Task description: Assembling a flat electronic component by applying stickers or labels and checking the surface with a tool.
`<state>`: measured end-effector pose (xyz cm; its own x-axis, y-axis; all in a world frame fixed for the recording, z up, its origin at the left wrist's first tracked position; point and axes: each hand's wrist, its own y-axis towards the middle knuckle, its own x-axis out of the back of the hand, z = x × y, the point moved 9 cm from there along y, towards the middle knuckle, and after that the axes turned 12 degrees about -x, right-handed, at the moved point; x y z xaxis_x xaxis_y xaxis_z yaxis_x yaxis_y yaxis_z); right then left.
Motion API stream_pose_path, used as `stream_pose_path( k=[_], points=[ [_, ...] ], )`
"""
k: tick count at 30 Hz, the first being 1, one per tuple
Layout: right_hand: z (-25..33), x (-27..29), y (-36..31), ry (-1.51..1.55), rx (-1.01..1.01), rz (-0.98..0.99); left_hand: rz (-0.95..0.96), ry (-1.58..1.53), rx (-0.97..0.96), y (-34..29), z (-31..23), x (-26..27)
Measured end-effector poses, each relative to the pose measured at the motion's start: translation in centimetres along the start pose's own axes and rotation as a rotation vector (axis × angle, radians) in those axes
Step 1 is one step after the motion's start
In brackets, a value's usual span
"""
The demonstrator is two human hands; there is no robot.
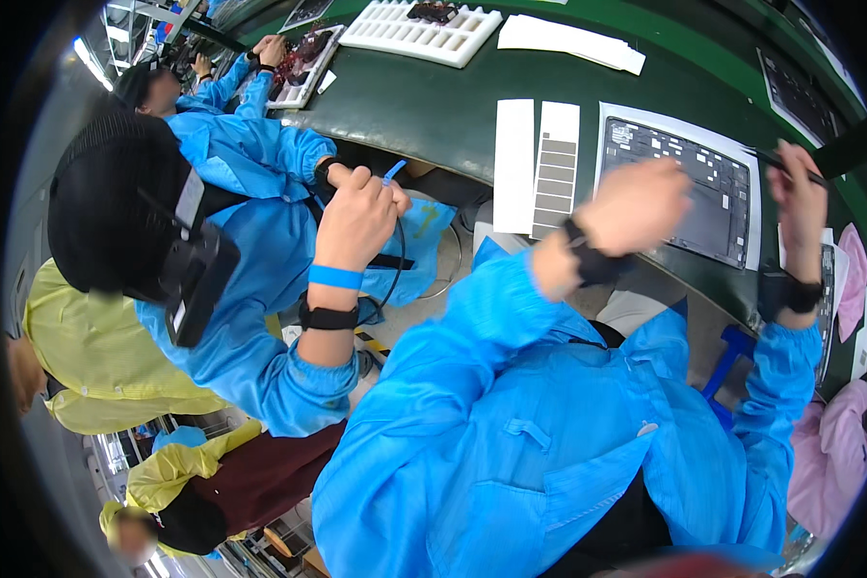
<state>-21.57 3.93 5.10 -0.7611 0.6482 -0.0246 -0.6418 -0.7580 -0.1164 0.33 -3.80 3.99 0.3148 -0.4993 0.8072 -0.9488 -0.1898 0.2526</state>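
My left hand (641, 210) hovers over the left part of a dark flat device panel (718, 226) dotted with small white pieces. Motion smears its fingers, so whether they grip anything cannot be told. The panel lies on a white sheet (609, 118) on the green table. At the panel's right edge, my right hand (801, 197) is closed around a thin dark tool (770, 157), possibly tweezers, pointing left toward the panel. Left of the panel lies a white strip with grey rectangular stickers (555, 173), beside a plain white strip (514, 164).
Paper sheets (573, 43) and a slotted white tray (424, 34) lie farther back on the green table (414, 106). Close on my left, a co-worker in blue (250, 260) raises their hands. Another panel (798, 96) and a pink cloth (851, 279) are at the right.
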Motion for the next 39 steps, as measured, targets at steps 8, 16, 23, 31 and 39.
stream_pose_path(
  k=[8,16,23,31,39],
  points=[
    [-8.2,-24.1,1.5,-0.23,0.057,0.421,-0.322,0.284,0.082,-10.8,8.9,1.2],
    [-10.5,-26.4,2.9,-0.272,-0.045,0.416,-0.266,0.328,0.097,-11.9,9.3,1.0],
    [-11.0,-26.5,3.6,-0.073,-0.15,0.384,-0.269,0.364,0.097,-12.2,9.7,1.0],
    [-10.3,-27.0,3.0,-0.19,0.01,0.368,-0.247,0.352,0.108,-12.0,9.6,0.8],
    [-2.4,-11.3,3.8,-0.013,0.056,0.253,-0.097,0.221,0.192,-10.2,9.9,2.2]
  ],
)
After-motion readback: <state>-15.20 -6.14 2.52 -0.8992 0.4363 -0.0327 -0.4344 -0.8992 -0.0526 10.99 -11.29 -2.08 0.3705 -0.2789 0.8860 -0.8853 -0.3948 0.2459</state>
